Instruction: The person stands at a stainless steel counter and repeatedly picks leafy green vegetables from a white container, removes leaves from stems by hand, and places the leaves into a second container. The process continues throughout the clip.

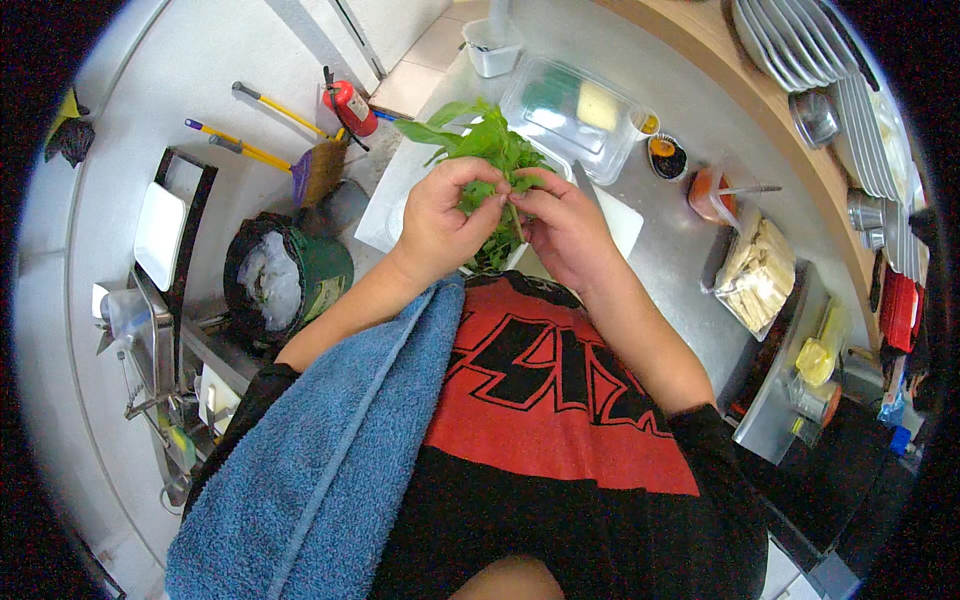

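Observation:
A leafy green herb sprig point(480, 135) rises between my hands in front of my chest. My left hand point(450, 217) pinches it between thumb and forefinger. Close against those fingertips, my right hand point(568, 225) grips the same sprig, whose bare stem point(517, 222) points down towards me. Below my hands, more loose green leaves point(491, 251) lie in a white tub point(556, 160), partly hidden by my hands. The tub is on a white cutting board point(386, 184). Beside my right hand, a knife blade point(584, 180) rests on the board.
A clear plastic container point(619, 154) stands behind the board. Sauce cups point(667, 157), an orange-red tub point(711, 196) and a bag of pale strips point(757, 274) line the steel counter point(664, 232). At left are a lined bin point(326, 262), broom point(324, 169) and fire extinguisher point(351, 107).

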Available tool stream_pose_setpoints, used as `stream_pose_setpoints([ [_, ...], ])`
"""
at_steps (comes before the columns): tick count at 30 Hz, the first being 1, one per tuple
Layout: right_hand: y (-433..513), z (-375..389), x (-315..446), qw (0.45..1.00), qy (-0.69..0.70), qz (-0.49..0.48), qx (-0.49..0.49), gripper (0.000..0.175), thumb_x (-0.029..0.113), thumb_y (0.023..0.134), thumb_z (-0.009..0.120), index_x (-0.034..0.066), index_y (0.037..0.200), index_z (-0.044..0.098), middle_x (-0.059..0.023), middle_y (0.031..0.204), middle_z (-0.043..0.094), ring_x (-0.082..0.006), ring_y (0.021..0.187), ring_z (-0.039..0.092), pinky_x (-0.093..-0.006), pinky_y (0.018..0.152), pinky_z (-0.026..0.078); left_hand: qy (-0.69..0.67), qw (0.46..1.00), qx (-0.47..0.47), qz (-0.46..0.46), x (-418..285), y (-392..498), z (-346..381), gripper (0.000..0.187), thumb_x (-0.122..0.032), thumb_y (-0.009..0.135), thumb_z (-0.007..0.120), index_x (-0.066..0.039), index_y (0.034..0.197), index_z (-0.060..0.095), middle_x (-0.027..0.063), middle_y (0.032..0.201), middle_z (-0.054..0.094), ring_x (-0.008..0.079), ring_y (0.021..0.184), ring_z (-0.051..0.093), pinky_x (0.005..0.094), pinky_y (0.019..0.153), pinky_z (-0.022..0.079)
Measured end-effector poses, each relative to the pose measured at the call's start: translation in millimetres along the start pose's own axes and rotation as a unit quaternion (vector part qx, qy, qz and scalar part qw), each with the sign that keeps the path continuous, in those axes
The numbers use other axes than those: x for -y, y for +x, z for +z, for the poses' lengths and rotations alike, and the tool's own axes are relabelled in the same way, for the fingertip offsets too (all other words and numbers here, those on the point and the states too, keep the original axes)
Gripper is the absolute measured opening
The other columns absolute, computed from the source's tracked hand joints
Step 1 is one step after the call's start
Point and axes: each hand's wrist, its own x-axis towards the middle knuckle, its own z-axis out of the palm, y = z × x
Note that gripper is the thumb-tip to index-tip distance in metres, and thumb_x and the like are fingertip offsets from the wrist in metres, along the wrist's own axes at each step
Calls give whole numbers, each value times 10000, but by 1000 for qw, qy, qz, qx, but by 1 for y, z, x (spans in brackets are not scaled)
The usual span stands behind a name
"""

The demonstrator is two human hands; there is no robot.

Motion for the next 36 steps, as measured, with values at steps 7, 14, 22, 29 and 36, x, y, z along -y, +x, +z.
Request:
stream_pose_setpoints([
  [7, -1, 1, 0, 994, 109, -15, -12, 222, 182, 970, 618, 118, 1183, 630, 15, 1042, 678, -124, 855, 607, -282, 704, 462, 81, 996, -19, 27, -12, 6, -2, 200, 8, 772, 742, -56, 942, 657, 104, 907, 678, 281, 883, 660, 357, 787, 511],
  [14, 1, 3, -6, 990, 53, -96, -91, 180, 164, 1004, 602, 121, 1180, 599, -6, 1042, 653, -138, 879, 596, -304, 727, 476, 41, 992, -102, -59, -19, 8, 10, 225, -20, 802, 764, -44, 981, 631, 124, 938, 600, 227, 806, 604, 337, 736, 490],
  [22, 3, 5, -8, 984, 41, -132, -113, 159, 130, 1019, 583, 124, 1176, 607, 1, 1017, 648, -125, 862, 586, -296, 727, 471, 8, 984, -29, -175, -9, 8, 12, 205, -101, 910, 714, -15, 1082, 643, 24, 809, 611, 116, 752, 589, 263, 666, 482],
  [29, 5, -1, -14, 988, 11, -102, -112, 91, 137, 1007, 604, 108, 1091, 585, 12, 875, 605, -104, 733, 546, -262, 640, 455, -260, 890, 32, -373, -1, 13, 22, 233, -65, 954, 671, -7, 1179, 650, 45, 943, 701, 100, 829, 655, 230, 738, 524],
  [36, 4, -1, -14, 981, -17, -38, -192, 118, 162, 989, 625, 119, 1040, 527, 12, 765, 562, -99, 597, 499, -247, 514, 413, -309, 892, 57, -326, 8, 6, 25, 256, -6, 946, 654, 15, 1200, 625, 58, 961, 707, 113, 853, 663, 240, 769, 534],
])
